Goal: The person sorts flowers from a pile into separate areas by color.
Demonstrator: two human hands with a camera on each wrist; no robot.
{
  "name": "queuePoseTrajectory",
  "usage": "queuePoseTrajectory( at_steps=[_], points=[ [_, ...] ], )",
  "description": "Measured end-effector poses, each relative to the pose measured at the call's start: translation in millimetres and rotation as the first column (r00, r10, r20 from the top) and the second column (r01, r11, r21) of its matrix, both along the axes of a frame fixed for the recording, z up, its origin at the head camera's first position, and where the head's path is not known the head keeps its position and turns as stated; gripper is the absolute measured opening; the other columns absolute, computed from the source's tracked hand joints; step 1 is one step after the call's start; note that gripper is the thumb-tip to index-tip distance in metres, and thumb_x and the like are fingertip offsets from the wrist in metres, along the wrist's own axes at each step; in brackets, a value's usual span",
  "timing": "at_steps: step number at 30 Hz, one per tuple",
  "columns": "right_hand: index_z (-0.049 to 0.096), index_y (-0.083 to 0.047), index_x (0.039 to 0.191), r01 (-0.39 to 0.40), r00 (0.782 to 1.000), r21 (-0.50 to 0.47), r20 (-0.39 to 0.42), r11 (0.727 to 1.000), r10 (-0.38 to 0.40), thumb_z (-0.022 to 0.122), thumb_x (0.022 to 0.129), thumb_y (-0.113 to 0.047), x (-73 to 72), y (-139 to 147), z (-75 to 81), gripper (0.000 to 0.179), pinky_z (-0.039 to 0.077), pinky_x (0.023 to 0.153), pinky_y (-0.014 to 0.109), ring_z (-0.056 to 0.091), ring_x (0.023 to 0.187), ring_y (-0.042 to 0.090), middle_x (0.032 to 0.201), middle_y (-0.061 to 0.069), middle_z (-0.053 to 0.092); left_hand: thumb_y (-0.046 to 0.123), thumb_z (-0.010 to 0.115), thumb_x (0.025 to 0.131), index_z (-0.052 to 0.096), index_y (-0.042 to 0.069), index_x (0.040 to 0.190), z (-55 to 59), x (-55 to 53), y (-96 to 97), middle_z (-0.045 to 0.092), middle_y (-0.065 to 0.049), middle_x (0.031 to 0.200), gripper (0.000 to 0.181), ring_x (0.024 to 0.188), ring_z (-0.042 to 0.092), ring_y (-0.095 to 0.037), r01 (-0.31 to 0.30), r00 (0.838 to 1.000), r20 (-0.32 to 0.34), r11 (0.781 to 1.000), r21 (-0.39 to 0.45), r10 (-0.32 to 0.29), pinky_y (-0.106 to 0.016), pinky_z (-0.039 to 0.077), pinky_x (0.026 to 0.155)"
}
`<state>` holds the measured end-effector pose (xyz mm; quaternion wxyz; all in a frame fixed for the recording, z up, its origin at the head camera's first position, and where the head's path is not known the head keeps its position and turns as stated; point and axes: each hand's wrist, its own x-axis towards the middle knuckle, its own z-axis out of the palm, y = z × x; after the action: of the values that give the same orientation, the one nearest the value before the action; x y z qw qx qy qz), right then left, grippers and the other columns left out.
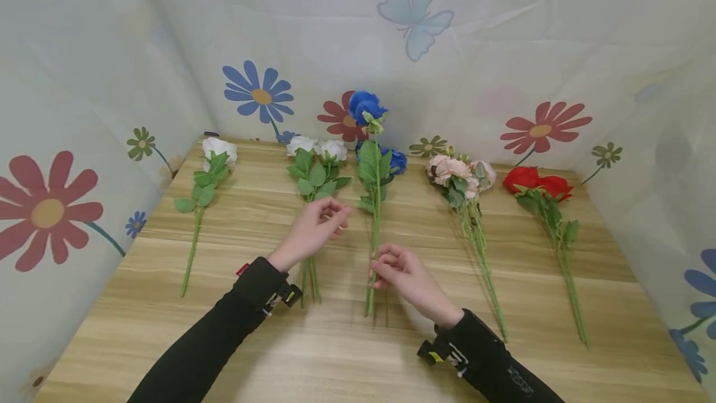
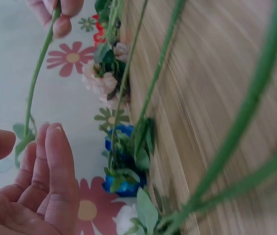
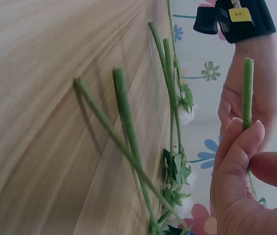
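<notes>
In the head view, my right hand [image 1: 405, 275] pinches a blue rose [image 1: 366, 107] low on its green stem, lifted off the table. The right wrist view shows that stem [image 3: 247, 93] between thumb and fingers, its cut end poking out. My left hand [image 1: 316, 229] hovers left of the stem, fingers loosely bent, holding nothing. Below and beyond it lie white roses [image 1: 334, 150]. Other blue roses [image 1: 397, 162] lie behind the raised one, partly hidden by its leaves. In the left wrist view, the left fingers [image 2: 60, 161] are extended near the raised rose's leaves.
A single white rose [image 1: 219, 149] lies at the table's left. Pink flowers [image 1: 450, 170] and red roses [image 1: 524, 179] lie on the right, stems toward me. The wooden table [image 1: 347, 365] meets a patterned cloth backdrop [image 1: 335, 30] behind and at both sides.
</notes>
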<state>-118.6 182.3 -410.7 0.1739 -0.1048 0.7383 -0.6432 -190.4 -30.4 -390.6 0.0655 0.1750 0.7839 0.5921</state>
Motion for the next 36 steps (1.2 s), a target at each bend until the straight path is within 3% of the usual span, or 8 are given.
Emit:
queuePoseTrajectory(
  at_steps=[8,15,22,29,36],
  points=[
    [0.042,0.010,0.109,0.066,0.995,-0.053,0.072,0.996,-0.062,0.050,0.097,-0.004,0.8,11.6,-5.2,0.020,0.054,0.079,0.038,0.061,0.078,0.017,0.094,0.024,0.058,0.018,0.051,0.099,0.057,-0.006,0.106,1.3,1.3,-30.5,0.062,-0.025,0.092,0.025,0.078,0.065,-0.031,-0.043,0.999,-0.011,0.997,-0.070,0.043,-0.045,0.056,0.072],
    [0.042,0.012,0.109,0.081,0.987,-0.077,0.144,0.994,-0.070,0.051,0.095,0.000,0.5,15.0,-12.8,0.020,0.054,0.071,0.025,0.060,0.072,0.014,0.086,0.016,0.059,0.028,0.053,0.098,0.058,-0.001,0.107,-15.2,-6.4,-49.4,0.063,-0.019,0.093,0.031,0.082,0.065,-0.036,-0.095,0.995,0.005,0.993,-0.072,0.095,-0.044,0.056,0.071],
    [0.042,0.010,0.105,0.044,0.982,-0.050,0.187,0.998,-0.034,0.051,0.096,-0.002,1.4,13.6,-16.7,0.018,0.055,0.072,0.025,0.062,0.074,0.015,0.079,0.009,0.058,0.025,0.053,0.098,0.058,-0.003,0.108,-17.0,-5.5,-60.3,0.062,-0.016,0.090,0.030,0.080,0.066,-0.034,-0.124,0.992,-0.025,0.990,-0.070,0.122,-0.044,0.056,0.069],
    [0.042,0.013,0.106,-0.025,0.976,-0.009,0.217,1.000,0.026,0.050,0.095,-0.001,1.7,11.3,-17.9,0.020,0.056,0.072,0.028,0.064,0.073,0.017,0.080,0.011,0.056,0.022,0.054,0.097,0.059,0.001,0.103,-16.7,-4.5,-63.3,0.062,-0.017,0.088,0.022,0.081,0.065,-0.038,-0.128,0.992,-0.017,0.990,-0.061,0.127,-0.051,0.055,0.070],
    [0.042,0.011,0.101,-0.054,0.977,0.027,0.207,0.998,0.047,0.050,0.094,0.002,-0.4,7.9,-19.8,0.014,0.057,0.072,0.032,0.066,0.070,0.020,0.075,0.013,0.059,0.025,0.053,0.098,0.059,-0.002,0.106,-16.2,-4.2,-64.1,0.062,-0.017,0.091,0.029,0.081,0.064,-0.037,-0.133,0.991,-0.013,0.988,-0.079,0.133,-0.049,0.055,0.070]
  ],
)
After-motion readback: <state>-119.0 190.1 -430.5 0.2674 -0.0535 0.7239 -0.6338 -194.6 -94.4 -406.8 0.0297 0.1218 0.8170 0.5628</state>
